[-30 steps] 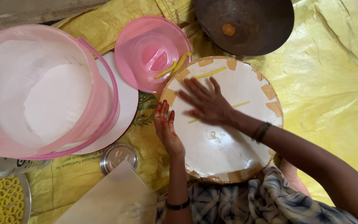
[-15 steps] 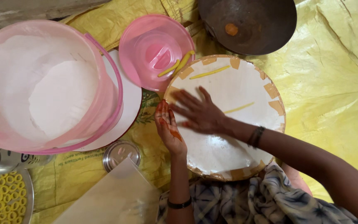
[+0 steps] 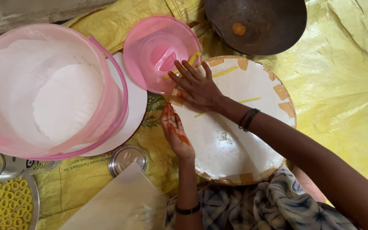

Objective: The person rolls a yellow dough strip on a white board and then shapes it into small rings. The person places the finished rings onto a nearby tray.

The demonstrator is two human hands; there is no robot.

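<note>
A round white board with taped edges lies before me, dusted with flour. My right hand lies flat, fingers spread, on its upper left part, reaching toward the pink lid. My left hand is cupped palm up at the board's left edge, its palm stained orange. Thin yellow dough strips lie on the board, and one rests on the lid's rim.
A large pink bucket of white flour stands at left. A dark iron pan sits at the top. A small round steel lid, a plate of yellow dough rings and a pale sheet lie lower left, all on yellow plastic sheeting.
My right hand has slid left and up across the board toward the pink lid. My left hand has stayed cupped at the board's left edge.
</note>
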